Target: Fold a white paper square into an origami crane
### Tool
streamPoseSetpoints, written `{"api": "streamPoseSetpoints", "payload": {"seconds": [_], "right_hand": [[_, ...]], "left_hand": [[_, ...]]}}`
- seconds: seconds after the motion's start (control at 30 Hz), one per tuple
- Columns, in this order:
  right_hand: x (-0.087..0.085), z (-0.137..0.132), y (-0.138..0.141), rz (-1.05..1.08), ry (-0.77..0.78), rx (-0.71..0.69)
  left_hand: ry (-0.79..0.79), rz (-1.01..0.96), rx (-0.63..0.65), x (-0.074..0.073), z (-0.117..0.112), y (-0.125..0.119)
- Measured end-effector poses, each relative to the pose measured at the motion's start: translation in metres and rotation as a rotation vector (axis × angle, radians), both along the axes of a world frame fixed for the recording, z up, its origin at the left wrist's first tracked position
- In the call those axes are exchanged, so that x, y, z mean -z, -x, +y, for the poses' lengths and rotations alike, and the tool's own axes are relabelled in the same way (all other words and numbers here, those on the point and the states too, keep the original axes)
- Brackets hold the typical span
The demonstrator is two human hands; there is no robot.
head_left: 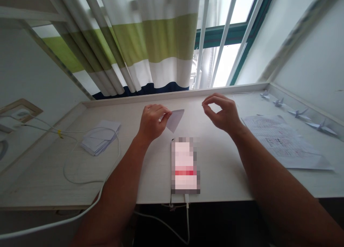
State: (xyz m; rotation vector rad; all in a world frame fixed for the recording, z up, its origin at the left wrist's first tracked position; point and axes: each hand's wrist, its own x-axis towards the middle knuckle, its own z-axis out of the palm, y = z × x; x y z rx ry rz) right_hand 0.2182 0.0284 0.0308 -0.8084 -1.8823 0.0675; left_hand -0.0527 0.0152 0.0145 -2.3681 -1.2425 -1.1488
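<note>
Between the thumb and fingers of my left hand [153,122] is a small piece of folded white paper [175,120], held by its left corner above the table. It tapers to a point at the bottom. To the right, my right hand [222,111] hovers over the table with thumb and index finger curled into a ring, their tips pinched together. I see nothing between those tips. A phone [185,166] with a blurred pinkish screen lies in front of both hands, a white charging cable [187,200] plugged into its near end.
Left on the white table [215,182] lies a stack of white papers [100,137], crossed by a looping white cable [119,146]. Printed sheets [282,143] lie at right. Several folded paper cranes [298,113] line the right edge. A curtain [158,35] and barred window stand behind.
</note>
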Motion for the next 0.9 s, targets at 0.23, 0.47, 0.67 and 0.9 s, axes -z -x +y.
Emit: {"api": "streamPoseSetpoints", "payload": {"seconds": [0.23,0.47,0.67,0.9], "right_hand": [[0.008,-0.016,0.033,-0.224,0.052,-0.188],[0.009,-0.016,0.032,-0.243,0.04,-0.158],[0.005,-0.008,0.015,-0.198,0.049,-0.098],[0.004,-0.011,0.019,-0.212,0.036,-0.151]], "left_hand": [[-0.012,0.091,0.157,0.0,-0.013,-0.024],[0.017,0.082,0.186,-0.003,-0.018,-0.029],[0.015,0.049,0.146,-0.001,-0.008,-0.01],[0.014,0.045,0.149,-0.001,-0.006,-0.009]]}}
